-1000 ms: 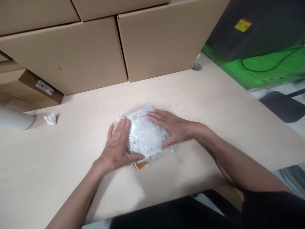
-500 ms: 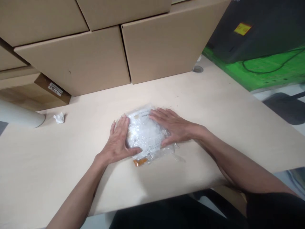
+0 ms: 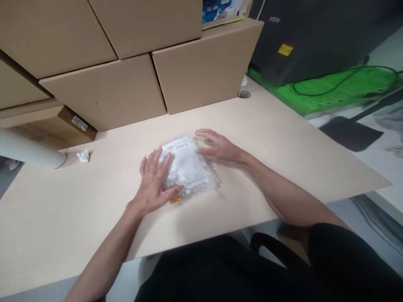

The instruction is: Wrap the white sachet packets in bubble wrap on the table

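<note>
On the worktop (image 3: 283, 147), in from its front edge, a plastic-wrapped packet (image 3: 187, 165) lies between the open left hand (image 3: 152, 182), touching its left side, and the open, blurred right hand (image 3: 218, 145), with room behind toward cardboard boxes (image 3: 113, 94).

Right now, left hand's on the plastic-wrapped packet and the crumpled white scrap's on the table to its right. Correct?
Wrong side: the head view shows the crumpled white scrap on the table left of the plastic-wrapped packet. The left hand is on the packet.
</note>
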`<state>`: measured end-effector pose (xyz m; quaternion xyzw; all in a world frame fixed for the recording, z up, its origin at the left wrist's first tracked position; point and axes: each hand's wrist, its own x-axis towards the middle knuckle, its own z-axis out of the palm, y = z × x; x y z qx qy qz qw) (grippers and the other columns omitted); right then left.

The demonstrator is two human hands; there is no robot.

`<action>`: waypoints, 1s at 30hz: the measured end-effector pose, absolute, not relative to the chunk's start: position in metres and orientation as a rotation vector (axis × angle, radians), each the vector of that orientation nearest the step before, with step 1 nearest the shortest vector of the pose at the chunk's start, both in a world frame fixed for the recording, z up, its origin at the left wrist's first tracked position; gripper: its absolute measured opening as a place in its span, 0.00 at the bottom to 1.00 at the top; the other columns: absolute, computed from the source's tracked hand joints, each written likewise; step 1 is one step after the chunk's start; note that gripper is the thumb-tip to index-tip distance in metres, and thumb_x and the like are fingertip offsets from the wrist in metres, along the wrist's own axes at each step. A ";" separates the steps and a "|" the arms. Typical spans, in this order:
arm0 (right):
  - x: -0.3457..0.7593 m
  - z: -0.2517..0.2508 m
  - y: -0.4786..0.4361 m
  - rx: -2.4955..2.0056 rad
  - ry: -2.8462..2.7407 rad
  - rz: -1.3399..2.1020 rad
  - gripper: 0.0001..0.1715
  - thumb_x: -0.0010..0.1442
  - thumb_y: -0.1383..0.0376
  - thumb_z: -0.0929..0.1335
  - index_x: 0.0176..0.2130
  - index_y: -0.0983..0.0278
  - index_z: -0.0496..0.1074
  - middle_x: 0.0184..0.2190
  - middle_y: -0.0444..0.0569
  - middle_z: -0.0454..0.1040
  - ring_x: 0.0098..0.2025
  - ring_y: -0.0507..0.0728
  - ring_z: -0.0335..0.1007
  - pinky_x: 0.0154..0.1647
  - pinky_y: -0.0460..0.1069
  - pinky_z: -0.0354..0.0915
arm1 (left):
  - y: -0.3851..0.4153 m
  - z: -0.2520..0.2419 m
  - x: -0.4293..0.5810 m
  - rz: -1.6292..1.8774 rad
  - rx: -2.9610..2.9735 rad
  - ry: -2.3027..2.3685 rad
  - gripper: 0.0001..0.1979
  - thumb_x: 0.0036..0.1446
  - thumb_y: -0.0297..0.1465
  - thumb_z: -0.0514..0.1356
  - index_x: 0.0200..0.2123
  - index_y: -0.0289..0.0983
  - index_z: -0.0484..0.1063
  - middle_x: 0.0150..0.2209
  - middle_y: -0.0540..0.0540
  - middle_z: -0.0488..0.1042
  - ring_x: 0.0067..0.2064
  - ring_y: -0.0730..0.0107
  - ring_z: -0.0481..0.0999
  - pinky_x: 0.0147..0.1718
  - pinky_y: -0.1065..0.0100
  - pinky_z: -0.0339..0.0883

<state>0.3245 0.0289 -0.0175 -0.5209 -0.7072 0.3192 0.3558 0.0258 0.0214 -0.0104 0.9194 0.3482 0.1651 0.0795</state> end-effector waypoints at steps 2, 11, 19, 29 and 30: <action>0.326 -0.013 0.028 -1.371 -1.569 0.842 0.33 0.57 0.43 0.69 0.51 0.63 0.73 0.48 0.57 0.77 0.46 0.62 0.74 0.46 0.58 0.70 | 0.006 -0.005 0.039 0.546 2.767 1.018 0.43 0.60 0.54 0.55 0.71 0.45 0.43 0.71 0.34 0.44 0.68 0.38 0.49 0.61 0.39 0.46; 0.310 -0.020 0.026 -1.286 -1.433 1.196 0.20 0.55 0.49 0.71 0.32 0.64 0.73 0.23 0.44 0.73 0.20 0.49 0.63 0.21 0.46 0.59 | -0.008 -0.021 0.071 0.710 2.887 0.879 0.10 0.63 0.30 0.57 0.46 0.40 0.74 0.53 0.39 0.74 0.53 0.52 0.71 0.49 0.51 0.58; 0.306 -0.012 0.018 -1.267 -1.470 1.206 0.25 0.61 0.45 0.67 0.40 0.64 0.74 0.30 0.46 0.73 0.27 0.51 0.66 0.32 0.48 0.64 | -0.013 0.001 0.067 1.436 1.797 1.071 0.08 0.65 0.37 0.57 0.38 0.39 0.71 0.45 0.43 0.76 0.46 0.65 0.75 0.44 0.65 0.68; 0.294 0.001 0.006 -1.019 -1.306 1.296 0.31 0.53 0.58 0.73 0.55 0.61 0.66 0.25 0.38 0.68 0.25 0.50 0.63 0.30 0.49 0.61 | -0.013 -0.003 0.032 1.840 1.064 1.191 0.04 0.58 0.34 0.60 0.34 0.40 0.68 0.30 0.53 0.68 0.32 0.75 0.71 0.32 0.75 0.69; 0.294 0.002 0.006 -1.013 -1.273 1.282 0.30 0.52 0.59 0.73 0.53 0.62 0.67 0.25 0.38 0.67 0.25 0.50 0.62 0.29 0.49 0.60 | -0.013 -0.009 0.021 1.837 1.038 1.220 0.04 0.57 0.33 0.60 0.33 0.40 0.68 0.30 0.53 0.69 0.33 0.74 0.72 0.34 0.73 0.70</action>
